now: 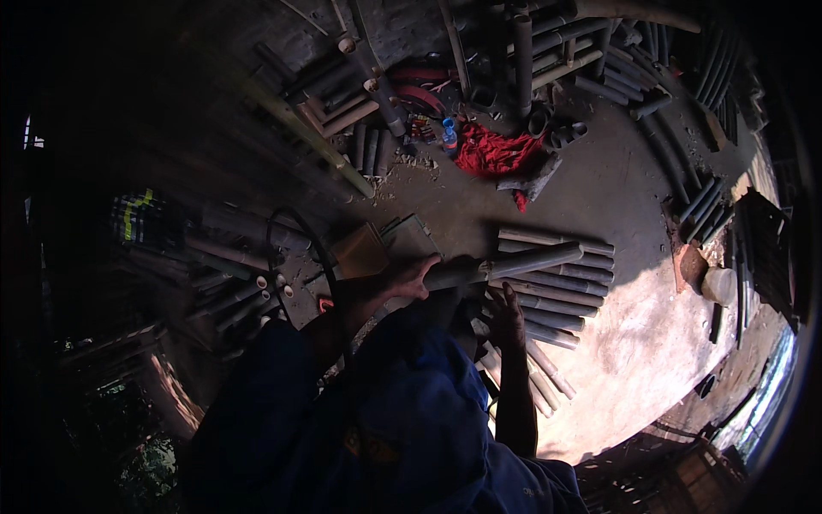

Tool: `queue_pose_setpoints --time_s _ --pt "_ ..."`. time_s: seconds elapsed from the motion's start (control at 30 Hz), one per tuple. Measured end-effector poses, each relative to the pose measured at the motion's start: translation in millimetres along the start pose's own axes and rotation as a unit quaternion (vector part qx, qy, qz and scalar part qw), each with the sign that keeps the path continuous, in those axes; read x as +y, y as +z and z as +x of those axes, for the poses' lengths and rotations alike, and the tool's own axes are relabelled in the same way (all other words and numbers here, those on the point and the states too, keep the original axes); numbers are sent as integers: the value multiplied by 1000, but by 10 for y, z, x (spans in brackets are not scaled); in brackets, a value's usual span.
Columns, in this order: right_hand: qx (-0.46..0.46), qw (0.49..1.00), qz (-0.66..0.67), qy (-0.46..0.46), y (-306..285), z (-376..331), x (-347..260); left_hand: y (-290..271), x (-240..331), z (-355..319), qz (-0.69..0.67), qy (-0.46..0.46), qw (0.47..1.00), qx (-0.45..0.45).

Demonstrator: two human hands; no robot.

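Two hands down: my left hand (pixel 413 278) grips bamboo pole (pixel 535 259); right hand (pixel 505 315) flat, seemingly open, on bamboo row (pixel 561 295).

A bare concrete floor (pixel 616 197) carried everything. Cut bamboo pieces (pixel 556 287) lay in a row just beyond the grip. Farther off lay a red cloth (pixel 492 152) and a blue bottle (pixel 449 134), with more bamboo poles (pixel 548 51) stacked beyond.
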State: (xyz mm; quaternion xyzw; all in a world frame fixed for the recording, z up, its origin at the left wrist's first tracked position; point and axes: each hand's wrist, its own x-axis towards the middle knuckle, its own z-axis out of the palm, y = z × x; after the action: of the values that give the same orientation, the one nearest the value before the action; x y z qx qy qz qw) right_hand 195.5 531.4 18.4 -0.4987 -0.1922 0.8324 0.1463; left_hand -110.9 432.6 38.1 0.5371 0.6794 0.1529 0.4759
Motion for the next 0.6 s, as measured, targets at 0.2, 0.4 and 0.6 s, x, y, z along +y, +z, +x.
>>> queue_pose_setpoints --time_s 0.2,0.4,0.6 --pt "54 542 -693 -472 109 50 -594 269 382 328 49 33 997 -54" --pt "120 572 -720 -374 -311 -312 -674 585 410 565 79 118 989 -30" --pt "2 995 48 -83 -219 -460 -554 570 821 951 -30 89 993 -76"
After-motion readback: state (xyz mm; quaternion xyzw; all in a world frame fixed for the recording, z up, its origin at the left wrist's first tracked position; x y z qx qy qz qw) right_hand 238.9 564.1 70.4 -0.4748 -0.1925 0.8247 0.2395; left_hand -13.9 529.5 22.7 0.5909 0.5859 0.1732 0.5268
